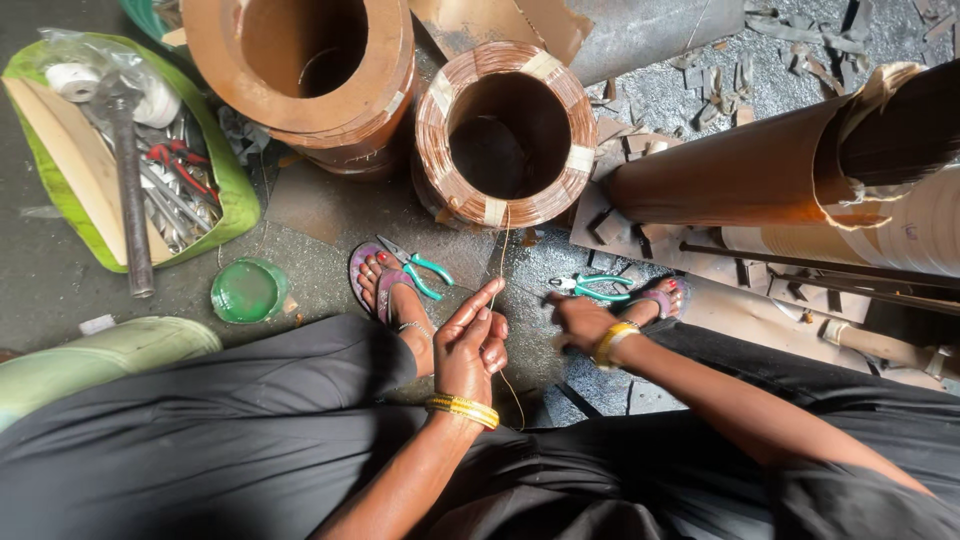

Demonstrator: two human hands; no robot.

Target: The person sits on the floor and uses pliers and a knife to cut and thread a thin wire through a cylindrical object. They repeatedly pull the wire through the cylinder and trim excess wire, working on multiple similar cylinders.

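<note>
- Pinching a thin copper wire (503, 255), the left hand (470, 345) holds it taut from the tape-bound copper wire coil (505, 135) standing mid-floor.
- The right hand (580, 322) curls closed, apparently on the wire's end, beside green-handled pliers (592, 288).
- Little wire looks drawn off; the coil remains nearly full.

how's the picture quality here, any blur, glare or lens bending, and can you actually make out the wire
Head view: even daylight, soft shadows, no strong glare; wide lens bows the edges, so the big roll curves. Left hand is sharp, right hand slightly soft. The wire up to the coil is faint.
</note>
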